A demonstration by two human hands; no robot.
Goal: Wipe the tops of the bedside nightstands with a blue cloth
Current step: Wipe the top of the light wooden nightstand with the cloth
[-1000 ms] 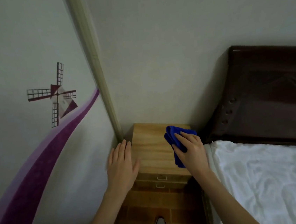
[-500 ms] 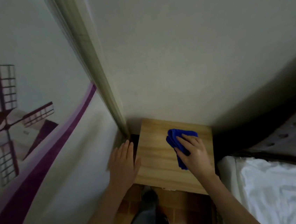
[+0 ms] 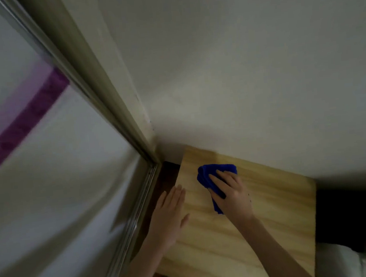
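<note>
A light wooden nightstand [image 3: 265,220] fills the lower middle of the view, seen from above in the room's corner. A bunched blue cloth [image 3: 208,176] lies on its top near the back left. My right hand [image 3: 231,194] presses flat on the cloth and covers its near half. My left hand [image 3: 170,216] rests flat with fingers together on the nightstand's left edge, holding nothing.
A white wall [image 3: 237,65] runs behind the nightstand. On the left stands a sliding panel with a purple stripe [image 3: 30,116] and a metal frame [image 3: 138,199], close to the nightstand's left side. A bit of white bedding [image 3: 339,261] shows at the bottom right.
The view has closed in and tilted down onto the nightstand, so the bed is nearly out of sight. My right hand has slid the cloth a little leftward toward the back corner.
</note>
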